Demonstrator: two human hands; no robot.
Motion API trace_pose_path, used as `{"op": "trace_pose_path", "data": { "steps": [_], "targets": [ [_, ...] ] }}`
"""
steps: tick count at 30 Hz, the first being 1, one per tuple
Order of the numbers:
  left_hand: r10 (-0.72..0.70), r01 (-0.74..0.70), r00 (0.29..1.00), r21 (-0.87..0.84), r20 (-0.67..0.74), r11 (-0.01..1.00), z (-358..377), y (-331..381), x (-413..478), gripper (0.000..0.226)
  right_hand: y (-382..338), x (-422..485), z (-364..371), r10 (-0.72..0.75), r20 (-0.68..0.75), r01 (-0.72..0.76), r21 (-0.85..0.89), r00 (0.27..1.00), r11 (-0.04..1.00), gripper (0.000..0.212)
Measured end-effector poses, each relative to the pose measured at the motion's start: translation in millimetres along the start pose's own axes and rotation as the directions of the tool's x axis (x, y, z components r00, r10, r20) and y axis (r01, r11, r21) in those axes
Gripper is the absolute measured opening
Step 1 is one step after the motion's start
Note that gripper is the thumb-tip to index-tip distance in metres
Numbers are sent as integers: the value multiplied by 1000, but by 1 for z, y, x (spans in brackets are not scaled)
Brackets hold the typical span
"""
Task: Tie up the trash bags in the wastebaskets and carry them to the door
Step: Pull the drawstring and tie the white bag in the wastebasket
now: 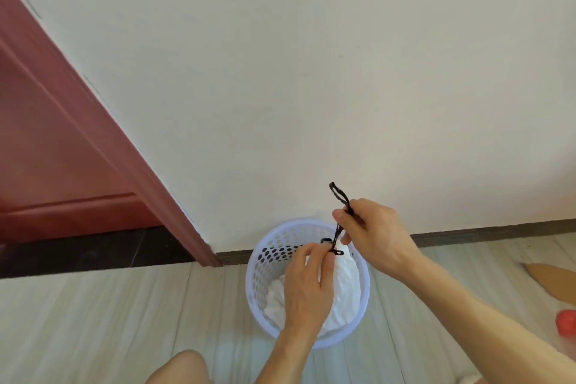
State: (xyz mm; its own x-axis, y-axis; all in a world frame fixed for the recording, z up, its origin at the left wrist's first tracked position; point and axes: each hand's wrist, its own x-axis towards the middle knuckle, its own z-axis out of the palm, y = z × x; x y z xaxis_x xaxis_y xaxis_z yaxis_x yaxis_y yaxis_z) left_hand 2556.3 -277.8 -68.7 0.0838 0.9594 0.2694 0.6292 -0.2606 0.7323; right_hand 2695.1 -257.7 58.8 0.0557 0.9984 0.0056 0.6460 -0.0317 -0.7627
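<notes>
A pale lilac perforated wastebasket (258,271) stands on the floor against the white wall. Inside it sits a white trash bag (346,287) with its mouth gathered shut. A black drawstring (338,196) rises from the gathered neck in a loop. My left hand (308,287) pinches the bag's neck where the string comes out. Above and to the right, my right hand (371,234) grips the drawstring and holds it taut, its loop sticking out above the fingers.
A dark red door (62,146) and its frame fill the left side, with a dark threshold (93,251) below. A brown cardboard piece (551,280) and a red round object (567,323) lie on the wood floor at right. My knee (180,368) shows at the bottom.
</notes>
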Motion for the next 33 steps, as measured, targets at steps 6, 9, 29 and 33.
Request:
{"op": "trace_pose_path", "data": {
  "steps": [6,9,29,33],
  "targets": [
    [-330,345,938,205,-102,916,-22,-52,-14,54,-22,-9,-3,-11,30,10,33,999,999,35],
    [-592,559,805,396,-47,729,-30,-75,-32,76,-31,-13,-1,-1,40,-4,129,999,992,33],
    [-761,700,621,307,184,645,-37,-75,-13,61,-130,29,-28,39,-238,147,713,970,685,34],
    [-817,781,546,240,185,576,-29,-78,12,60,-124,55,-5,-33,-137,129,786,990,605,28]
  ]
}}
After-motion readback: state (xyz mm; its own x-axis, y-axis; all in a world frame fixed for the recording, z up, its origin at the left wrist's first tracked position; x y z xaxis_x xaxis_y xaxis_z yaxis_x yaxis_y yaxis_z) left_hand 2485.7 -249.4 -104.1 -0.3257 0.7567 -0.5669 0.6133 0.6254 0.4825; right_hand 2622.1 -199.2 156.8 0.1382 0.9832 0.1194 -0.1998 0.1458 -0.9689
